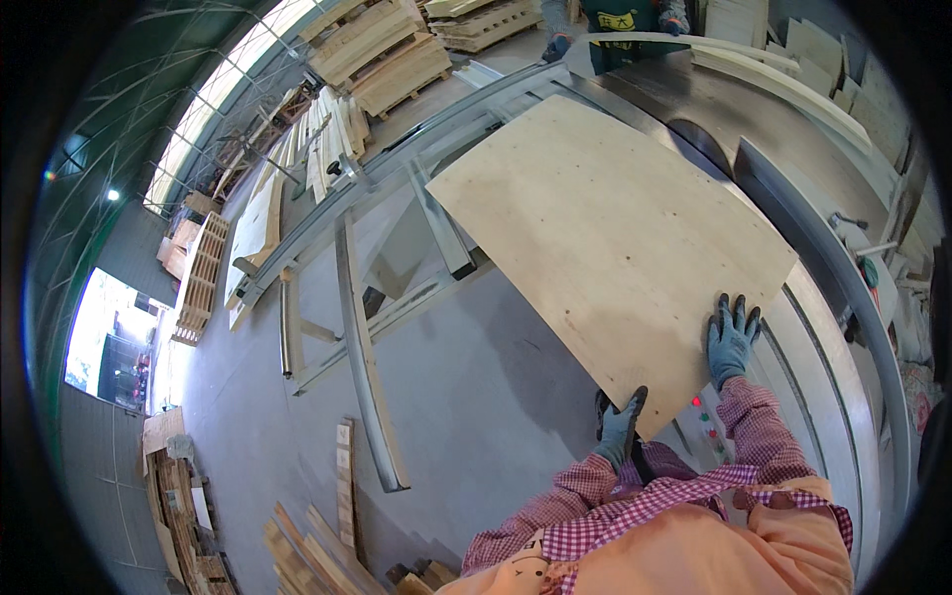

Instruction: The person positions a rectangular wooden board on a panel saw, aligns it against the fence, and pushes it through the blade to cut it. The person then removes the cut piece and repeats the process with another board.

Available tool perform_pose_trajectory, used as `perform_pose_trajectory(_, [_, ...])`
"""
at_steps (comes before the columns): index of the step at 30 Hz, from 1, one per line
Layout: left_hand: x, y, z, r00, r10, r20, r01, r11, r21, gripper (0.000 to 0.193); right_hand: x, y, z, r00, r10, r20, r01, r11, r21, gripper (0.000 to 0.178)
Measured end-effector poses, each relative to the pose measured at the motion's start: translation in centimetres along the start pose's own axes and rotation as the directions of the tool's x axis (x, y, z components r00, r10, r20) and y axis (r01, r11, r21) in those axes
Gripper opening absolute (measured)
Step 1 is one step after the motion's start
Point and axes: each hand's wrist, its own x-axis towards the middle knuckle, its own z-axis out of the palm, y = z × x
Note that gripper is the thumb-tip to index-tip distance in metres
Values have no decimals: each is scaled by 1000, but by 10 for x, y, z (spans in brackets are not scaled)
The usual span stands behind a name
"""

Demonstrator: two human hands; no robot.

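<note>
A large pale wooden board lies on a sliding table saw, its near end toward me. My left hand, in a blue glove with dark fingertips, grips the near left corner, thumb on top; its other fingers are partly hidden. Farther right, my right hand, gloved alike, rests flat on the board near its right edge, fingers spread. Beyond the board's far right edge shows a dark rounded saw blade. A long metal fence runs to the right of it.
Metal support arms reach out left of the board. A co-worker in a dark apron stands at the saw's far end. Stacked boards are at the back, and wood strips lie at the lower left. A curved pale guard arches at the far right.
</note>
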Motion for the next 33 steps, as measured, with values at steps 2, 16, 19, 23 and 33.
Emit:
perform_pose_trajectory(2, [4,-9,-10,1000,-14,17,13,999,46,56,0,-2,-4,1000,-16,-10,16,999,29,54])
perform_pose_trajectory(16, [156,156,-88,565,825,14,-643,429,634,83,-10,10,-12,997,-63,-40,65,996,61,55])
perform_pose_trajectory(19, [169,188,-81,675,725,135,-466,278,840,84,-15,11,-20,998,-50,-26,52,996,68,56])
perform_pose_trajectory(23, [170,191,-87,692,714,104,-490,359,795,82,-14,-4,-36,998,-19,61,15,997,72,58])
perform_pose_trajectory(33, [214,222,-61,698,692,182,-491,278,826,81,-2,-19,-24,998,-3,-57,2,1000,-20,56])
